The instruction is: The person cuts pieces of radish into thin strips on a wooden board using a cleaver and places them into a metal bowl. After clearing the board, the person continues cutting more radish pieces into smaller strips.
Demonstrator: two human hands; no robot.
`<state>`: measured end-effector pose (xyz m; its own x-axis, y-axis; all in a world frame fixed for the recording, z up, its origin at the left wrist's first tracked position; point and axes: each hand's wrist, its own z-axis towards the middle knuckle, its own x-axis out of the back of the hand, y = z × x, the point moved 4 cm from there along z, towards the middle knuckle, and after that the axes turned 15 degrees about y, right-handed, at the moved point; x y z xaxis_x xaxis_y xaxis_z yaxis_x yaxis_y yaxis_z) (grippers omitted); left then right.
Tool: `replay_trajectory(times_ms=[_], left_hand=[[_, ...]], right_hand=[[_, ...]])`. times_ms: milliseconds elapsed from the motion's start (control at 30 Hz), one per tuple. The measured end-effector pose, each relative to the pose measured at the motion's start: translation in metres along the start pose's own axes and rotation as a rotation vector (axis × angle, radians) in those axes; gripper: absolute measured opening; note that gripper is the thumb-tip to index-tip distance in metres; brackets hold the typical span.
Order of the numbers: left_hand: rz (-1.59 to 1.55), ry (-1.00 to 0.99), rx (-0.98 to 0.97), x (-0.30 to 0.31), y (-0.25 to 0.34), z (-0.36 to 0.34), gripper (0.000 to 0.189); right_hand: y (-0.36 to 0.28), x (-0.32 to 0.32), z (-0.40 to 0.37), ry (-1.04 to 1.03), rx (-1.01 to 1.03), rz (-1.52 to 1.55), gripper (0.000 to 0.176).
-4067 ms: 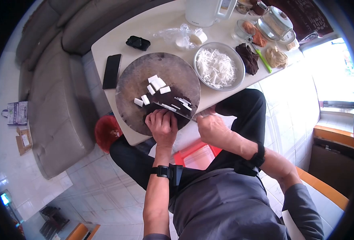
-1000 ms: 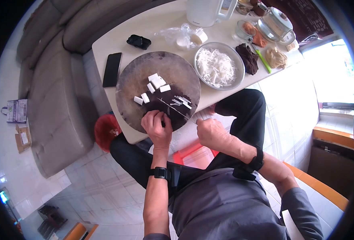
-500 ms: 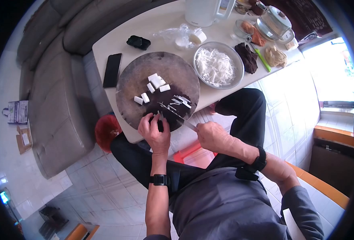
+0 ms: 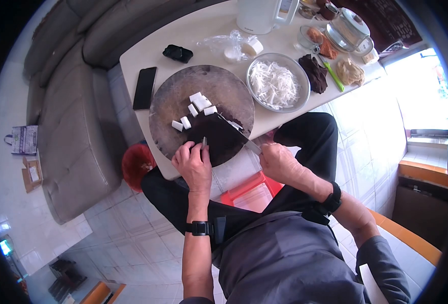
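Knife [image 4: 253, 147], gripped in right hand [image 4: 280, 162]: had shifted up beside white strips [image 4: 236, 125]. Left hand [image 4: 192, 166], apart, pinched small piece [image 4: 204, 142].

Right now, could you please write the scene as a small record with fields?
left hand: at the board's near edge, a pale slice at its fingers
right hand: holds the knife by its handle, blade over the board
board: round, on the table
on board: several white chunks; thin strips by the blade
bowl: metal, right of the board, holds white shreds
left of board: phone
beyond board: black bundle, clear bag, kettle
unclear: strip count
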<state>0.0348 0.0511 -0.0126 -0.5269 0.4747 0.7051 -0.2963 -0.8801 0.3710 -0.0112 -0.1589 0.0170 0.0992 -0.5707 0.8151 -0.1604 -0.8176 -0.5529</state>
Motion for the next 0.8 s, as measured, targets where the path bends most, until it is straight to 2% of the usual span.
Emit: replay_trajectory(times_ms=[100,200,300,467,667,800], left_hand=[[-0.03,0.034,0.051,0.0,-0.002,0.0,0.015],[0.016,-0.036,0.062,0.004,0.002,0.005,0.014],[0.035,-0.058,-0.025,0.001,0.008,0.01,0.012],[0.012,0.001,0.101,-0.003,0.007,0.01,0.007],[0.123,0.038,-0.023,-0.015,0.03,0.016,0.008],[0.108,-0.028,0.043,-0.022,0.044,0.011,0.007]], right_hand=[[0.001,-0.001,-0.001,-0.006,-0.008,0.001,0.012],[0.002,0.0,-0.001,-0.035,-0.001,0.009,0.013],[0.004,-0.001,-0.001,0.0,0.004,0.013,0.012],[0.004,-0.001,-0.002,-0.008,0.001,0.032,0.012],[0.0,0.0,-0.001,-0.025,0.003,0.02,0.011],[0.001,0.0,-0.002,-0.021,0.006,0.032,0.01]])
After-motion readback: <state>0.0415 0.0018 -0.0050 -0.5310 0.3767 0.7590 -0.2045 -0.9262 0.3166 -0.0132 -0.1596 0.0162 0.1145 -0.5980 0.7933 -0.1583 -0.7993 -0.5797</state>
